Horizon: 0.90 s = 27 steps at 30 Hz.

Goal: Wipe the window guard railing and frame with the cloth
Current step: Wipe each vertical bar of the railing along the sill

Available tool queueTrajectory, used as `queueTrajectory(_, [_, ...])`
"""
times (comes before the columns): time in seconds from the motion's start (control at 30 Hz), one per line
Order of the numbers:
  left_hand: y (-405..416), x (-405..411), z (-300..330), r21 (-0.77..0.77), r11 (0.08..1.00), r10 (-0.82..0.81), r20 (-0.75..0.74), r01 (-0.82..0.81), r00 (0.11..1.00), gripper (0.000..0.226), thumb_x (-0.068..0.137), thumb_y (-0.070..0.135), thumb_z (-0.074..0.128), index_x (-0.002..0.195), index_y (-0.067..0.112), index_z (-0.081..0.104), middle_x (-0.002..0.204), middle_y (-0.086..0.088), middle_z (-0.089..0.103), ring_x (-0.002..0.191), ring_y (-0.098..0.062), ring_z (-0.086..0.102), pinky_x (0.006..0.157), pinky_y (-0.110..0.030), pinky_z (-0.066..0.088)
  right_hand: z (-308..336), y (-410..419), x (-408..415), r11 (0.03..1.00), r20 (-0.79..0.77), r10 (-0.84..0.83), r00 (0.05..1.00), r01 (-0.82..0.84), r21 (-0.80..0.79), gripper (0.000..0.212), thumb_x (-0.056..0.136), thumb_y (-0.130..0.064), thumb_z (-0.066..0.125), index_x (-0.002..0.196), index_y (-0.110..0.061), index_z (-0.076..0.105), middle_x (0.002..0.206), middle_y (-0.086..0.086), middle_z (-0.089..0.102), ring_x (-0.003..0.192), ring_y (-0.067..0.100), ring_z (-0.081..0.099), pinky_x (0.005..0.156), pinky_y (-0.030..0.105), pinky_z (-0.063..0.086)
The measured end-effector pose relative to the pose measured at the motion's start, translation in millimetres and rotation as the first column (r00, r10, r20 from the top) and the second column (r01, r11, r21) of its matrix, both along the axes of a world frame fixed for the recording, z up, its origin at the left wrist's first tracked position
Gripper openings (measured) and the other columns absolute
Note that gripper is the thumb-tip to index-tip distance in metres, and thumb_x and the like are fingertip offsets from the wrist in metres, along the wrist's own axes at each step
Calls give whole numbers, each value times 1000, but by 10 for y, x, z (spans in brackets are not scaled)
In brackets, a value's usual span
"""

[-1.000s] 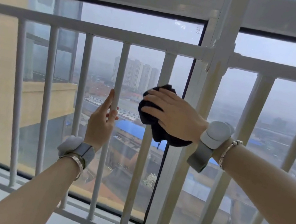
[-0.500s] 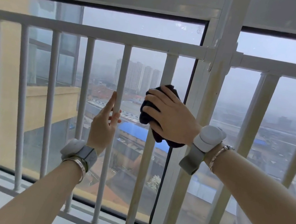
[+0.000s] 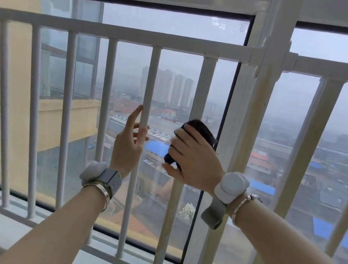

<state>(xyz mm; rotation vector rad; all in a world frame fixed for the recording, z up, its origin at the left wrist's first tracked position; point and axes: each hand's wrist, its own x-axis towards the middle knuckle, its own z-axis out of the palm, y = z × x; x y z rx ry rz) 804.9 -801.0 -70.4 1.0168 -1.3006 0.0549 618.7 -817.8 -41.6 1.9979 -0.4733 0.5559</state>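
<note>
The left hand (image 3: 128, 145) rests on a railing bar (image 3: 148, 95), left of the right hand (image 3: 194, 158) pressing the cloth (image 3: 201, 128) against the next bar (image 3: 204, 84)

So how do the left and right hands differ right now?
The left hand is bare with fingers open, resting against one thin bar; the right hand clutches the dark cloth against the wider bar next to it. The left points fingers upward; the right angles up and leftward. Both wear grey wrist devices and bracelets.

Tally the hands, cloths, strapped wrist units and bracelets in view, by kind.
Hands: 2
Cloth: 1
Wrist units: 2
Bracelets: 2
Total: 7
</note>
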Motion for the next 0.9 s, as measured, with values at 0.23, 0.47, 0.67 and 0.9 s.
queueTrajectory(0.23, [86,26,-266,19,1000,-14,38,14,999,51,96,17,46,142,32,30,124,4,52,101,-14,59,82,-32,53,-356,-43,61,997,-284,-10,959,-12,-76,35,94,-40,49,71,-19,64,76,-4,64,76,22,58,93,35,37])
queueTrajectory(0.47, [58,87,-664,135,986,-100,-11,100,995,46,96,27,43,138,39,29,109,4,61,91,-8,64,67,-20,53,-132,-111,57,985,74,91,993,-79,-156,30,94,-28,47,76,-12,65,85,3,64,98,29,58,109,47,29])
queueTrajectory(0.67, [62,50,-983,248,956,-145,-69,158,987,38,96,32,40,134,30,35,96,18,61,87,0,62,68,-17,48,-1022,-128,146,997,-79,18,997,-24,-76,32,92,-29,48,70,-15,67,79,-1,65,83,24,57,106,41,31])
queueTrajectory(0.9, [64,88,-1037,252,958,-122,-76,137,990,25,98,23,41,121,15,45,83,13,59,70,7,60,61,-8,46,-1360,11,130,987,-376,-157,913,138,-77,21,80,-42,68,71,-23,67,81,-8,65,79,16,59,91,35,30])
